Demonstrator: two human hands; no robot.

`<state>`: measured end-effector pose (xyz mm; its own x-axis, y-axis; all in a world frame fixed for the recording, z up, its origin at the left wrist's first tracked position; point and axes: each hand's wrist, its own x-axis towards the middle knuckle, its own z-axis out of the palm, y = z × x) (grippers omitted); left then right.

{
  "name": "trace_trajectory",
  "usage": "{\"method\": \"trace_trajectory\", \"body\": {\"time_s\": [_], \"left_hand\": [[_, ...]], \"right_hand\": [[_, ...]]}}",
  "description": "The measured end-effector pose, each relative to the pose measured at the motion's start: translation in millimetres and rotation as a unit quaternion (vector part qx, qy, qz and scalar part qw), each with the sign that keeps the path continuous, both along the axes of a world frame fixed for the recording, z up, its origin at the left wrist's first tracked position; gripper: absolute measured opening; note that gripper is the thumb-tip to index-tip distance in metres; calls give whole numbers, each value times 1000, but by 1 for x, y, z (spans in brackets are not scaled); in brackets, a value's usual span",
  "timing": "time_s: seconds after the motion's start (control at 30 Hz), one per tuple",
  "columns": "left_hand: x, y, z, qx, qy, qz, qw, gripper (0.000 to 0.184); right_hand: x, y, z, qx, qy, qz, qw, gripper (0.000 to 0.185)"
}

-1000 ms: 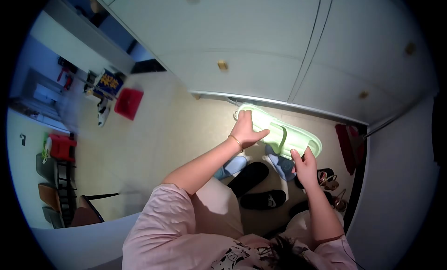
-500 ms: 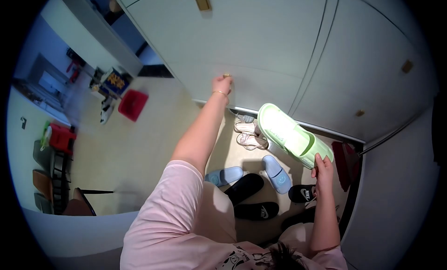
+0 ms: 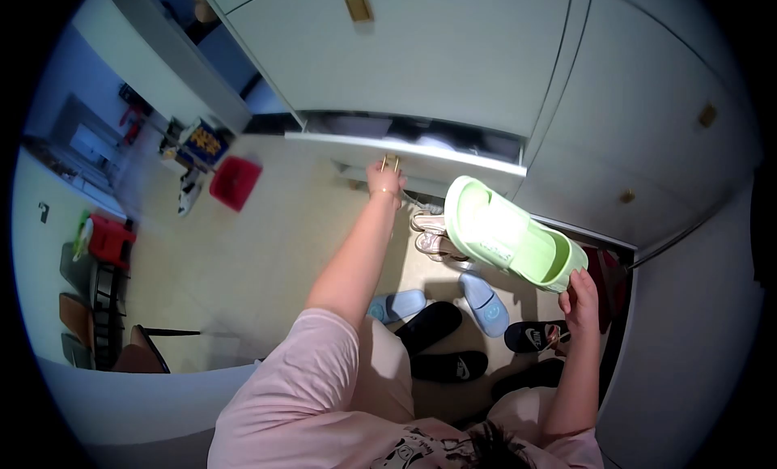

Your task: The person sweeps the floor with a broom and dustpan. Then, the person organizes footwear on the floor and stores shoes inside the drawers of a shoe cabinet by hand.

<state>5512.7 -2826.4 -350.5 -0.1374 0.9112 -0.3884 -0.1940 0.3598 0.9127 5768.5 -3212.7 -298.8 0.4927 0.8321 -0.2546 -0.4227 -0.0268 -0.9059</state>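
My left hand (image 3: 385,180) is closed around the gold handle (image 3: 390,162) of a white drawer front (image 3: 461,163), which is tilted partly out of the cabinet. Dark and pale things too blurred to name show in the gap behind it. In my right hand (image 3: 580,299) I grip a light green slipper (image 3: 518,242) by its heel end, held up above the floor. Beneath it lie pale sandals (image 3: 435,245), a blue slipper (image 3: 484,305) and black slides (image 3: 449,366).
The white cabinet (image 3: 453,56) fills the area ahead, with gold knobs on its other doors. A red stool (image 3: 235,182) stands on the floor to the left. A chair (image 3: 142,352) is at lower left, and a wall (image 3: 680,331) closes the right side.
The drawer front has tilted out toward me with my left hand on its handle, exposing the gap behind. The green slipper in my right hand has shifted slightly right.
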Motion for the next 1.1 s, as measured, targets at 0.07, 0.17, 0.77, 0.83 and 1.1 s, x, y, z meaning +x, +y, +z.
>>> {"method": "trace_trajectory", "body": {"time_s": [0.07,0.17,0.77,0.83,1.1], "left_hand": [[-11,-11,-8,8,-8,-20,1000,39],[-20,-26,-18,10,26,-34,999,36],[-61,-78,-47,-14,90,-351,932,42],[-61,-76,-52,-7,79,-364,928,41],[-55,-64,-60,12,-13,-205,978,41]], "right_hand": [[7,-3,-2,23,29,37,999,33],[12,-3,-6,45,45,85,994,33],[-102,69,50,-33,251,126,959,19],[-138,96,51,-40,333,119,934,15],[-261,258,99,55,573,122,809,32]]}}
